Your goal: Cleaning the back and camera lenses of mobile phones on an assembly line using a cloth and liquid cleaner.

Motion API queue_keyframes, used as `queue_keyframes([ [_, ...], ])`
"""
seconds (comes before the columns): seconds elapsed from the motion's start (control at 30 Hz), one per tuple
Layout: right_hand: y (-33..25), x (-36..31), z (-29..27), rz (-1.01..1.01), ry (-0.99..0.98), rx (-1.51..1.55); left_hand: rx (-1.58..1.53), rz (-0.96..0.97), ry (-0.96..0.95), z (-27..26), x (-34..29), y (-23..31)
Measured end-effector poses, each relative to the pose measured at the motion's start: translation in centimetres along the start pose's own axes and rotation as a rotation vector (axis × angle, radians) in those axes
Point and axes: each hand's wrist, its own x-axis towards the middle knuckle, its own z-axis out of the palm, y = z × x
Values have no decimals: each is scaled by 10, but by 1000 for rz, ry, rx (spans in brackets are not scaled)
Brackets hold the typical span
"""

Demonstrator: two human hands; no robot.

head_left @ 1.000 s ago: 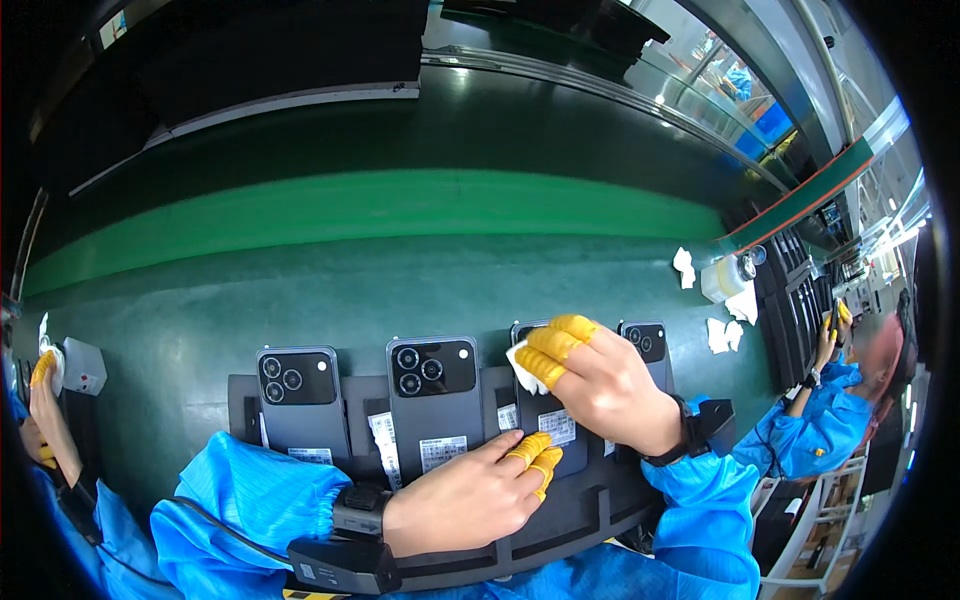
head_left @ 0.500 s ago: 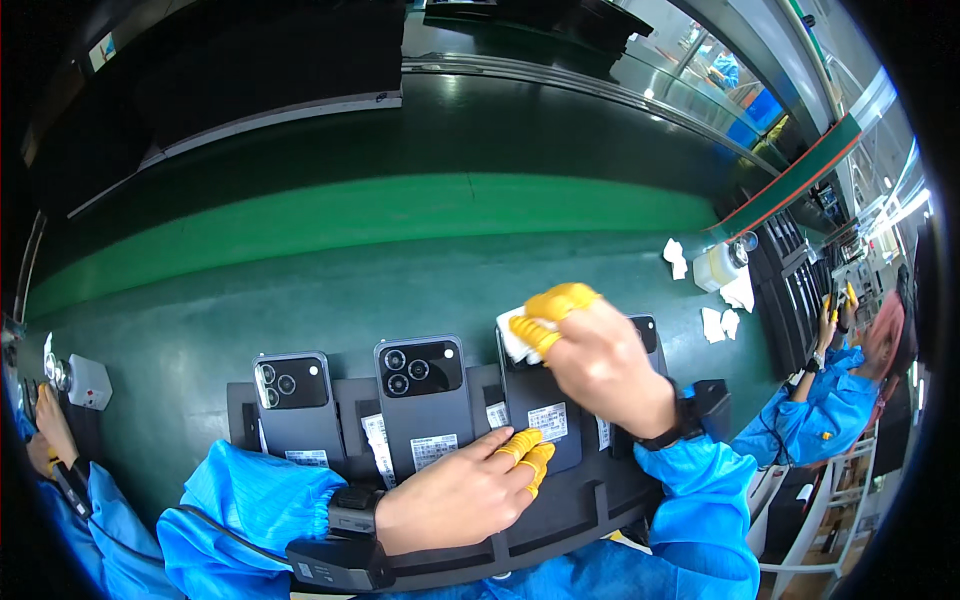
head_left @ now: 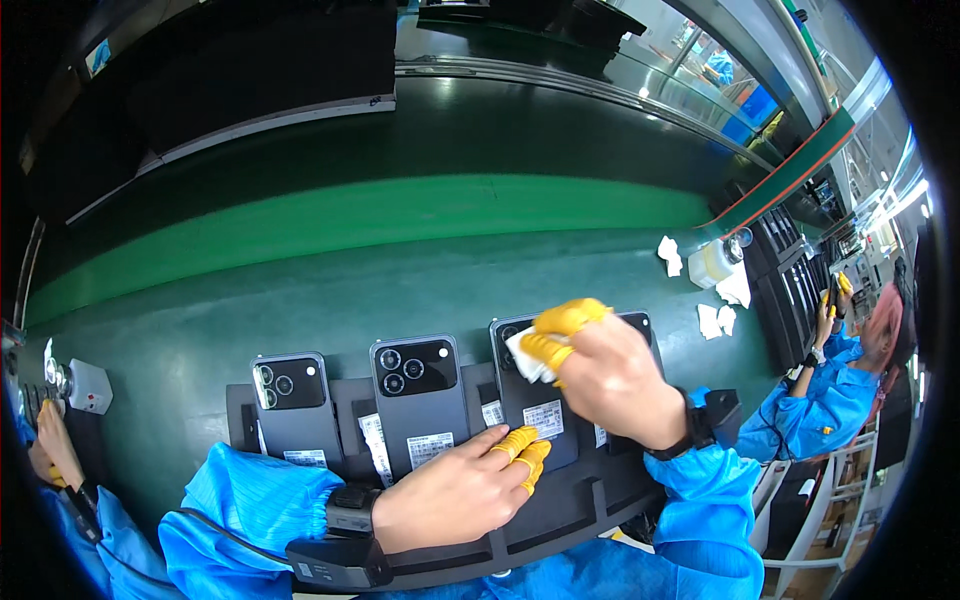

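Observation:
My right hand (head_left: 620,385), with yellow finger cots on its fingers, pinches a folded white wipe (head_left: 527,358) against the camera area of a dark grey phone (head_left: 528,396). That phone lies back up in a black slotted tray (head_left: 560,515) and bears a white printed label. My left hand (head_left: 455,500), also in yellow finger cots, rests with fingers stretched out on the phone's lower end, just below the label. To the left lie two similar phones, a middle phone (head_left: 420,409) and a leftmost phone (head_left: 296,424). Another phone (head_left: 637,322) is mostly hidden behind my right hand.
A green work surface (head_left: 400,285) extends beyond the tray. At the right are a white bottle (head_left: 711,265), crumpled wipes (head_left: 710,321) and stacked black trays (head_left: 790,300). Another bottle (head_left: 90,386) stands at the left. A person in blue (head_left: 825,395) works at the right, another's hand (head_left: 60,447) at the left.
My right hand has shifted slightly right and down with the wipe, uncovering the phone's upper left corner and part of a lens. My left hand stays on the phone's lower end.

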Motion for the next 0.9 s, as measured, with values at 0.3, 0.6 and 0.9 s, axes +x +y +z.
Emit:
queue_keyframes([
  [0.3, 7, -1, 7, -90, -80, -55, -3, 5, -16, -3, 2, 1],
  [0.6, 24, -7, -19, 112, -92, -212, -63, -7, -16, -1, 1, 1],
  [0.9, 10, -4, 9, 84, 20, 18, -15, 13, -23, 1, 4, -1],
])
